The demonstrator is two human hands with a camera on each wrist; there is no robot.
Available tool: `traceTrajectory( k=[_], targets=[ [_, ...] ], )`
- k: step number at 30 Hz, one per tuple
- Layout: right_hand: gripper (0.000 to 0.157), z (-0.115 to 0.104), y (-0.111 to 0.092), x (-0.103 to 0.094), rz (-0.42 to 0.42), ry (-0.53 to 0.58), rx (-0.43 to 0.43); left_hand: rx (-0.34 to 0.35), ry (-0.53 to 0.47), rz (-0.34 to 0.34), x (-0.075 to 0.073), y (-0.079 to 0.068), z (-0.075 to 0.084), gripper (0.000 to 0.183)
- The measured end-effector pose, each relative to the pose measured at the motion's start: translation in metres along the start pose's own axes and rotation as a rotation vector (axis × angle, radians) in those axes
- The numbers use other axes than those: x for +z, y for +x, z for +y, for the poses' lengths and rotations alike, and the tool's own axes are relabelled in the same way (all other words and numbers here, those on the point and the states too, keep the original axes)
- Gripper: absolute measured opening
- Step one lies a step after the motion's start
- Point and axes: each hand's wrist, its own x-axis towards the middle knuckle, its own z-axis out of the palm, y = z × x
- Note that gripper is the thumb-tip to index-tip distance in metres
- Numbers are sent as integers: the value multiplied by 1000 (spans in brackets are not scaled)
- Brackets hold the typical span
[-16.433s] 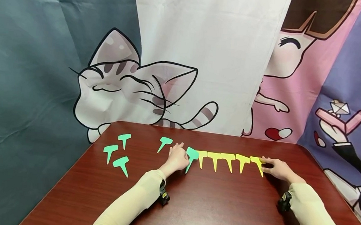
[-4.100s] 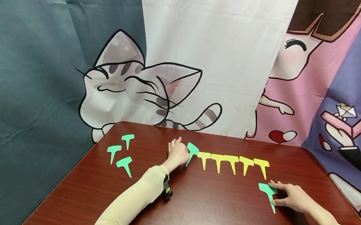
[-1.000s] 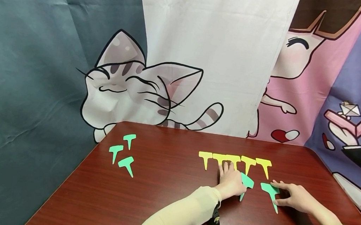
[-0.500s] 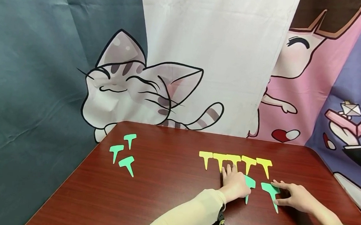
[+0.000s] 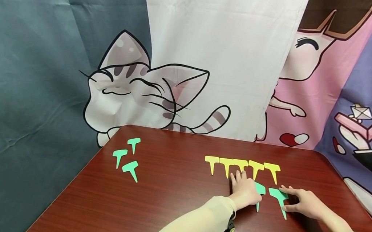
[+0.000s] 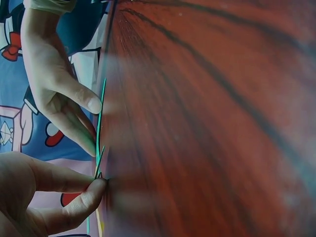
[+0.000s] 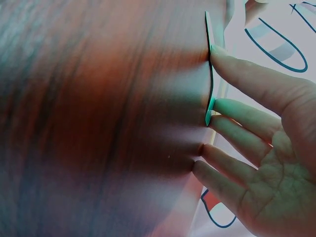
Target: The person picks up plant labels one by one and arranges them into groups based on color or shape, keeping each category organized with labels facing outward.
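My left hand (image 5: 245, 190) pinches a green T-shaped plant label (image 5: 260, 187) by its left side, in front of the yellow row. In the left wrist view its thumb and forefinger meet on the thin edge of that label (image 6: 100, 160). To the right, my right hand (image 5: 308, 204) holds a second green plant label (image 5: 277, 194) flat on the table, forefinger at the head and thumb at the stem. The right wrist view shows this label (image 7: 211, 79) edge-on against the thumb and fingertips. A small gap separates the two label heads.
Several yellow plant labels (image 5: 272, 168) form a row behind my hands, heads side by side; my left fingers partly cover one stem. Three green plant labels (image 5: 131, 167) lie apart at the table's left. Beyond the brown table (image 5: 172, 202) hangs a printed cloth (image 5: 192, 40).
My left hand has brought a green label from the row's left end to the front right and edges it rightward. Earlier, my right hand left the yellow row and took a green label in front.
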Motion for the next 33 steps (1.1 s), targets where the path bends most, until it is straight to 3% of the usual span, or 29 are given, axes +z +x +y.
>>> traceTrajectory(
  k=[24, 33],
  targets=[
    [73, -1, -1, 2, 36, -15, -6, 18, -35, -3, 6, 0, 8, 28],
    [73, -1, 0, 0, 10, -2, 3, 28, -31, -11, 5, 1, 7, 29]
  ],
)
